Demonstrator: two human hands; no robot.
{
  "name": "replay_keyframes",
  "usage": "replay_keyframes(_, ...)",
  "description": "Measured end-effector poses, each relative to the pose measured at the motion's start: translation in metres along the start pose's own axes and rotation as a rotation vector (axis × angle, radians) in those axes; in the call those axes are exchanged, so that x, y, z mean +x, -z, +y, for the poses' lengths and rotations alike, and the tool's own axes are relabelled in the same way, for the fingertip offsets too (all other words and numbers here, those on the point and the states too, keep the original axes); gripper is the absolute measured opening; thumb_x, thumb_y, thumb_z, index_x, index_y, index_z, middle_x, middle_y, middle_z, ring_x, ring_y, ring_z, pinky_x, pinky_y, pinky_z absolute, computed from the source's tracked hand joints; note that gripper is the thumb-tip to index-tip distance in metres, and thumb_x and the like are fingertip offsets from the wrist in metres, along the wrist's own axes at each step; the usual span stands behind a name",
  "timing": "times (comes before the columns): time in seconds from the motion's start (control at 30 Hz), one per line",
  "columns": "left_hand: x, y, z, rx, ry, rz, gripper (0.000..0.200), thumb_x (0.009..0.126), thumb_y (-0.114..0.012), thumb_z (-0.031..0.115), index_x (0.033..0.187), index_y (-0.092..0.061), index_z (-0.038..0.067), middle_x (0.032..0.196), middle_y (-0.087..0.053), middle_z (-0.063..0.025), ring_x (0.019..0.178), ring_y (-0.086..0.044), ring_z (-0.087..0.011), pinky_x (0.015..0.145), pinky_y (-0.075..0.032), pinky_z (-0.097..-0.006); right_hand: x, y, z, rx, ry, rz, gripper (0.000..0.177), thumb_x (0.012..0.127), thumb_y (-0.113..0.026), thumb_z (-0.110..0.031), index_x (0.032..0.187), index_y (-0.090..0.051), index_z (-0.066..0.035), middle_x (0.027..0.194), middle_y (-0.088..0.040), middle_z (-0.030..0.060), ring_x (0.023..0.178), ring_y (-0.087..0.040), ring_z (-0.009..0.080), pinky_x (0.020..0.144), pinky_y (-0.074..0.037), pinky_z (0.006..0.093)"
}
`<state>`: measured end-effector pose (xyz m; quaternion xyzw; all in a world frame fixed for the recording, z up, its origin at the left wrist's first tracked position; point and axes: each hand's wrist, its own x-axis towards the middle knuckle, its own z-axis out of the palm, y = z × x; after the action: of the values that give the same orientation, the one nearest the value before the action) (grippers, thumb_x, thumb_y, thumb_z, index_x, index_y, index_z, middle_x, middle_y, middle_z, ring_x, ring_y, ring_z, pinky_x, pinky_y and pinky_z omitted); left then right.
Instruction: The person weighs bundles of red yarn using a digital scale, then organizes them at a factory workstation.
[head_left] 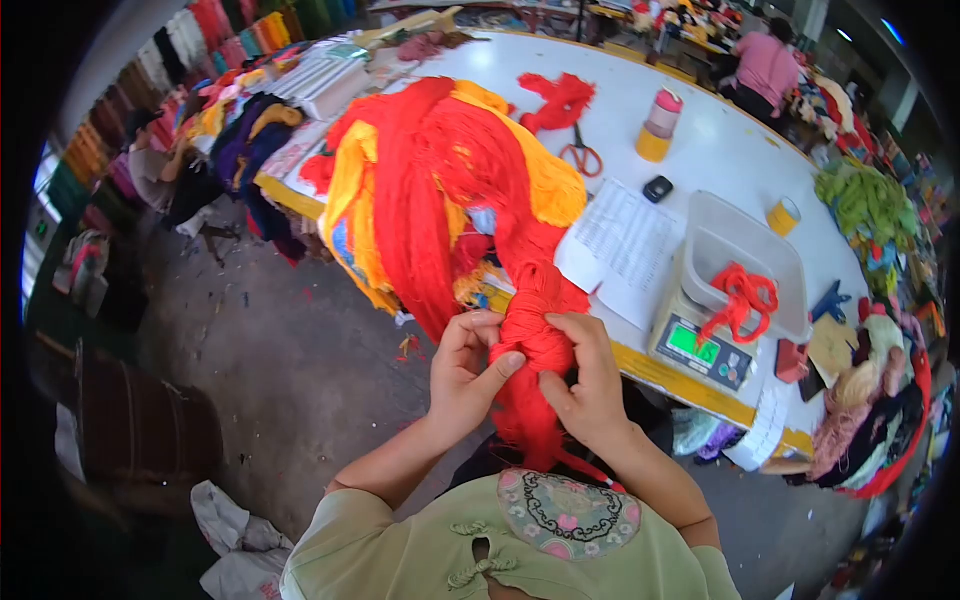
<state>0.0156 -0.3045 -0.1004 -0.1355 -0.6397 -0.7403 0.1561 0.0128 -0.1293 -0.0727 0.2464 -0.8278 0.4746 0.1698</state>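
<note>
A wound bundle of red yarn is between my two hands in front of my chest. My left hand closes its fingers on the bundle's left side, and my right hand grips its right side with thumb and fingers. Loose red strands hang below the bundle. Above it, red yarn runs up to a large heap of red skeins and yellow skeins over the table's edge. Right of the bundle, printed sheets lie on the white table.
Scissors, a yarn cone and a black object stand or lie farther back. A scale bears a plastic tub with red yarn inside. Two people sit at the far left and upper right. A brown container is lower left.
</note>
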Motion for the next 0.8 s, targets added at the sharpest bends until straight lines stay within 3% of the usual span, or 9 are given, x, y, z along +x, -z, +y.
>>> replay_keyframes(0.07,0.007,0.001,0.002,0.356,-0.228,-0.033,0.046,0.079,-0.078,0.008,0.118,-0.055,0.002,0.105,-0.056,-0.0089,0.097,-0.056,-0.0188,0.090,-0.044,-0.0298,-0.014,0.008,0.007,0.025,-0.101,0.054,0.053,0.073,-0.066,-0.001,0.124,-0.050,-0.001,0.117,-0.057,0.0207,0.108,-0.058,0.0380,0.093,-0.047,0.0394)
replay_keyframes(0.2,0.034,-0.011,0.019,0.601,-0.358,-0.409,0.051,0.073,-0.081,0.013,0.119,-0.060,0.006,0.110,-0.055,-0.0117,0.103,-0.057,-0.0280,0.088,-0.047,-0.0362,-0.026,0.030,0.015,-0.078,0.087,0.007,0.043,0.072,-0.067,-0.001,0.113,-0.054,-0.002,0.115,-0.061,0.0180,0.102,-0.061,0.0375,0.091,-0.048,0.0401)
replay_keyframes(0.33,0.046,-0.017,0.010,0.307,-0.022,-0.608,0.042,0.068,-0.070,-0.003,0.108,-0.060,0.005,0.109,-0.055,-0.0101,0.103,-0.056,-0.0236,0.086,-0.047,-0.0323,-0.016,0.056,0.019,-0.153,0.267,-0.027,0.036,0.070,-0.070,-0.003,0.104,-0.056,-0.005,0.110,-0.064,0.0151,0.093,-0.061,0.0332,0.084,-0.047,0.0402)
replay_keyframes(0.5,0.052,-0.005,0.005,0.061,-0.047,-0.486,0.039,0.064,-0.065,-0.011,0.098,-0.058,0.006,0.106,-0.054,-0.0071,0.102,-0.053,-0.0195,0.092,-0.040,-0.0285,-0.012,0.058,0.021,0.059,0.234,0.007,0.034,0.068,-0.070,-0.001,0.099,-0.056,-0.006,0.104,-0.064,0.0127,0.089,-0.058,0.0297,0.081,-0.044,0.0386)
replay_keyframes(0.53,0.055,0.000,0.007,0.002,-0.049,-0.453,0.038,0.064,-0.064,-0.012,0.097,-0.057,0.006,0.105,-0.053,-0.0066,0.101,-0.053,-0.0189,0.091,-0.040,-0.0278,-0.019,0.051,0.030,0.194,0.180,0.043,0.031,0.074,-0.066,0.003,0.101,-0.055,-0.005,0.104,-0.063,0.0101,0.093,-0.059,0.0244,0.084,-0.045,0.0352)
replay_keyframes(0.63,0.059,0.014,0.019,-0.583,0.338,-0.337,0.027,0.072,-0.064,-0.008,0.096,-0.059,0.003,0.099,-0.060,-0.0068,0.092,-0.059,-0.0147,0.079,-0.046,-0.0261,-0.029,0.031,0.030,0.879,-0.171,0.277,0.019,0.087,-0.060,-0.002,0.104,-0.052,-0.005,0.108,-0.059,0.0086,0.099,-0.057,0.0203,0.093,-0.045,0.0373)
replay_keyframes(0.67,0.060,0.013,0.021,-0.595,0.357,-0.361,0.024,0.075,-0.064,-0.005,0.097,-0.059,0.002,0.094,-0.061,-0.0067,0.088,-0.060,-0.0143,0.077,-0.047,-0.0264,-0.030,0.024,0.031,1.053,-0.330,0.314,0.019,0.093,-0.055,-0.007,0.111,-0.053,-0.003,0.114,-0.060,0.0085,0.107,-0.057,0.0190,0.100,-0.044,0.0366)
replay_keyframes(0.77,0.062,0.011,0.027,-0.649,0.463,-0.426,0.017,0.083,-0.063,0.001,0.100,-0.058,0.000,0.079,-0.063,-0.0063,0.075,-0.062,-0.0129,0.068,-0.049,-0.0265,-0.017,0.009,0.041,1.213,-0.761,0.264,0.026,0.095,-0.052,-0.007,0.121,-0.052,-0.004,0.121,-0.060,0.0085,0.108,-0.058,0.0198,0.099,-0.045,0.0361)
replay_keyframes(0.8,0.065,0.012,0.034,-0.678,0.508,-0.430,0.016,0.085,-0.062,0.003,0.100,-0.058,0.000,0.076,-0.063,-0.0059,0.071,-0.062,-0.0123,0.064,-0.049,-0.0261,-0.018,0.009,0.052,1.186,-0.856,0.170,0.034,0.090,-0.050,-0.003,0.124,-0.051,-0.005,0.122,-0.058,0.0054,0.108,-0.057,0.0171,0.093,-0.044,0.0298)
